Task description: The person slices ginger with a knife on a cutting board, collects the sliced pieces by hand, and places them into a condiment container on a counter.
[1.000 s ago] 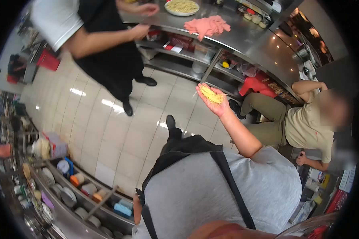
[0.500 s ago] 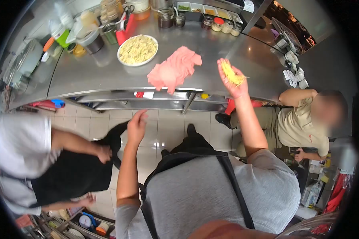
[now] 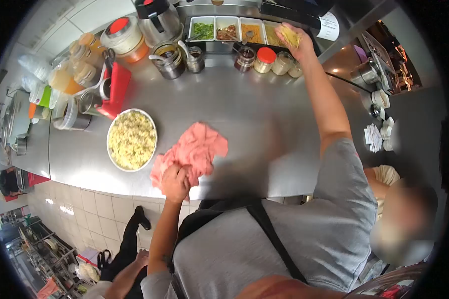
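My left hand (image 3: 175, 183) rests on the near left end of a crumpled pink cloth (image 3: 203, 144), its fingers curled into the fabric. A white bowl (image 3: 109, 158) filled with a chopped, pale yellow food (image 3: 132, 139) stands left of the cloth. Far to the right, my right hand (image 3: 301, 47) is cupped around a bunch of thin yellow shreds (image 3: 290, 36). That hand is at the rightmost tub (image 3: 273, 37) of a topping tray, partly covering it. Whether the shreds touch the tub's contents, I cannot tell.
Several lidded jars (image 3: 265, 61) line the front of the topping tray. Dark sauce jars (image 3: 170, 67) with spoons, a steel jug (image 3: 156, 25) and a red holder (image 3: 117, 89) stand at the back left. Co-workers are at the lower left and at the right (image 3: 381, 184).
I have come closer to the counter. My left hand has gone from hanging in the air to the pink cloth. My right hand has carried the yellow shreds back to the topping tray.
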{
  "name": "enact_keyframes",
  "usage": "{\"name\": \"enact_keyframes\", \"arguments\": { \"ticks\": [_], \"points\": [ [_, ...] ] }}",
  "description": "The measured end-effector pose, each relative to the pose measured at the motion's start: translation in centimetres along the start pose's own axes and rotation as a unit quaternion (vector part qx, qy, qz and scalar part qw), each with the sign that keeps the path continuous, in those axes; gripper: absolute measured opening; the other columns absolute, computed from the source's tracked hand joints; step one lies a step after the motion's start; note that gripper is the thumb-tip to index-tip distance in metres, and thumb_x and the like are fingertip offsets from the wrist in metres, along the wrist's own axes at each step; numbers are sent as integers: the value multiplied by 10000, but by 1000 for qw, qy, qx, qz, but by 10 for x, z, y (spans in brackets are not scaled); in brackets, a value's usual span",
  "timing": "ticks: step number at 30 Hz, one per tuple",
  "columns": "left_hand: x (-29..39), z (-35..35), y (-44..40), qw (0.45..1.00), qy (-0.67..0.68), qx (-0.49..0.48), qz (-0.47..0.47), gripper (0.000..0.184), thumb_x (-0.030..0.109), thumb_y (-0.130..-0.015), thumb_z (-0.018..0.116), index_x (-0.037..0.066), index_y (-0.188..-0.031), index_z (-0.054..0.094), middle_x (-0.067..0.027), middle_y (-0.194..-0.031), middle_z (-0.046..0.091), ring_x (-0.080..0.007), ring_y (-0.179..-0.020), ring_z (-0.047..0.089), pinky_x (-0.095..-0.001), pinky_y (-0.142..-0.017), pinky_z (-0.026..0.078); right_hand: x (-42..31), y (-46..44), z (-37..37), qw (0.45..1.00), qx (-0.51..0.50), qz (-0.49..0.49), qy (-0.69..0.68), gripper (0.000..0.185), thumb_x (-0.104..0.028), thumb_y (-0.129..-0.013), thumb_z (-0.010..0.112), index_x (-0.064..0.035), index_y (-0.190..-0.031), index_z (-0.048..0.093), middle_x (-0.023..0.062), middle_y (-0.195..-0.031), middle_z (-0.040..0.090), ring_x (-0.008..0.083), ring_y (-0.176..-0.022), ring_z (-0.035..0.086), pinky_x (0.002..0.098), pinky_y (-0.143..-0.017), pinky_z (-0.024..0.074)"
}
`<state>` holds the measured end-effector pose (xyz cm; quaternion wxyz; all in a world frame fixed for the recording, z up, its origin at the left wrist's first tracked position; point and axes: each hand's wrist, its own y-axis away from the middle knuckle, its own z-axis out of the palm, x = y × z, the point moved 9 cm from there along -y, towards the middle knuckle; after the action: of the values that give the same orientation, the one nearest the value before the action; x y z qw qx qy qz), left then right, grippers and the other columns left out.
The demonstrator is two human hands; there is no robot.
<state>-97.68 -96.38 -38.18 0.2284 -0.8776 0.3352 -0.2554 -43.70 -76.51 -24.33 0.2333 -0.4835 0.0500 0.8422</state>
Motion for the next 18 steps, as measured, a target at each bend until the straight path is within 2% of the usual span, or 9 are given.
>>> {"name": "enact_keyframes", "arguments": {
  "ticks": [1,2,3,4,6,9,12,16,18],
  "points": [
    [-2,-11,13,1000,-6,-1,-7,268,80,-694,624,143,-944,696,-67,-759,527,-282,-716,565,-402,-653,461,-6,-22,-3,999,-13,-26,28,383,-96,-996,399,161,-1271,470,310,-1251,570,410,-1179,585,451,-1011,533],
    [-2,-18,22,1000,-2,-15,-28,266,79,-695,623,144,-945,691,-65,-761,528,-280,-716,564,-401,-650,457,6,-59,-23,999,-32,-8,40,415,-192,-1001,443,121,-1262,520,281,-1237,595,364,-1145,614,410,-963,549],
    [-5,-27,31,999,-3,-20,-38,265,78,-697,622,145,-945,686,-64,-763,529,-278,-716,564,-400,-648,452,-4,-61,-15,965,-15,-108,237,422,-232,-997,464,78,-1275,537,248,-1253,598,340,-1127,624,402,-940,548],
    [-8,-40,40,999,-12,-17,-39,264,79,-696,623,145,-946,679,-63,-759,524,-274,-709,559,-398,-643,446,-14,-53,7,883,3,-208,420,430,-271,-993,485,36,-1287,554,216,-1269,602,316,-1108,635,394,-917,548],
    [-17,-58,30,999,-27,-14,-31,263,81,-695,626,147,-946,665,-60,-751,513,-268,-696,548,-394,-631,435,13,-89,-9,775,-41,-78,626,387,-384,-944,594,-154,-1251,643,84,-1235,664,256,-1052,661,394,-869,522],
    [-16,-58,26,998,-43,-18,-41,262,86,-695,627,150,-948,651,-50,-731,487,-262,-673,528,-384,-616,419,14,-94,6,524,13,-374,765,296,-375,-923,623,-192,-1138,711,48,-1117,715,246,-954,685,405,-860,518],
    [-21,-54,31,998,-41,-24,-46,271,93,-706,618,155,-968,650,-62,-743,472,-274,-675,516,-397,-613,408,-2,-93,22,575,-81,-313,751,278,-388,-885,664,-181,-1055,736,63,-1044,731,233,-943,688,383,-871,520],
    [-26,-50,36,997,-49,-28,-46,274,91,-722,599,144,-986,648,-75,-770,486,-278,-696,522,-404,-617,404,-15,-76,34,472,-36,-297,829,231,-347,-832,714,-152,-956,723,79,-974,729,251,-935,691,397,-838,525],
    [-26,-50,38,997,-52,-27,-51,270,91,-724,596,140,-985,647,-76,-773,491,-278,-699,524,-404,-618,403,-3,-59,37,489,-96,-177,849,220,-328,-815,726,-140,-929,719,86,-933,727,266,-903,695,402,-813,531]
  ]
}}
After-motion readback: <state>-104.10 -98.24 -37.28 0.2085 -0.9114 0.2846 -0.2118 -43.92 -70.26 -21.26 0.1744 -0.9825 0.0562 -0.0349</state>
